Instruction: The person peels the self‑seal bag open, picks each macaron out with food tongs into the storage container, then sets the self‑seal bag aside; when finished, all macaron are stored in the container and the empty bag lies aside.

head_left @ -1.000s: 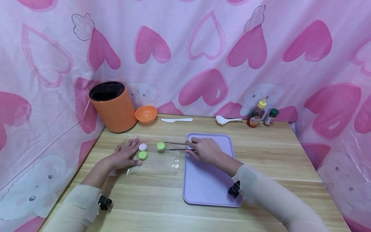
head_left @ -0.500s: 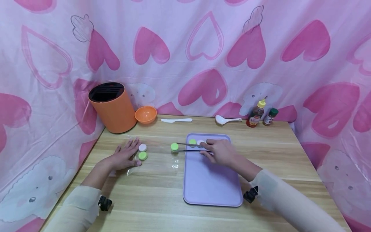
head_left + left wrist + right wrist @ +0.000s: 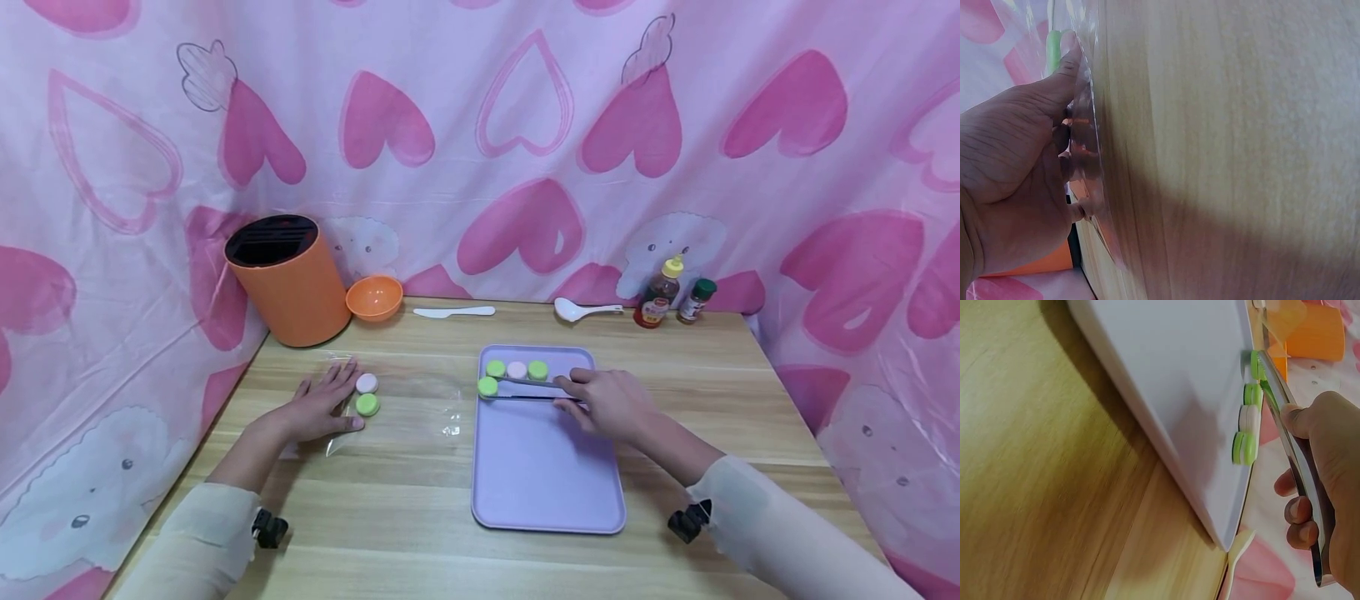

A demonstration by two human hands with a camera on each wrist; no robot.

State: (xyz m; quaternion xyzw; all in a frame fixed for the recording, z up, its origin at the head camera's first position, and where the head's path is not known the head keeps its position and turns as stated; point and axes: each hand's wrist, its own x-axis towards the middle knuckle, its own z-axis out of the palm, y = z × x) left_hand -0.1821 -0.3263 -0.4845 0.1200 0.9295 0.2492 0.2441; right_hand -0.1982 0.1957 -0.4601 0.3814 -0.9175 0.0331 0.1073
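My right hand (image 3: 611, 406) grips metal tongs (image 3: 531, 383), whose tips pinch a green macaron (image 3: 487, 387) at the left rim of the purple tray (image 3: 547, 475). I cannot tell whether that macaron touches the tray. Just behind it, a green macaron (image 3: 496, 368), a pale pink macaron (image 3: 517, 370) and another green macaron (image 3: 537, 369) stand in a row. On the left, my left hand (image 3: 315, 412) rests with spread fingers on a clear plastic sheet or bag (image 3: 420, 417). By its fingers lie a pale pink macaron (image 3: 367, 383) and a green macaron (image 3: 367, 405).
Along the back stand an orange knife block (image 3: 292, 292), an orange bowl (image 3: 375, 298), a white knife (image 3: 453, 312), a white spoon (image 3: 577, 310), a yellow-capped sauce bottle (image 3: 658, 296) and a green-capped jar (image 3: 697, 302). A pink heart-printed curtain (image 3: 420, 50) surrounds the table.
The right hand has moved right with the tongs, carrying the green macaron from over the plastic to the tray's left rim. The tray's row of macarons has come into sight. The left hand stays put.
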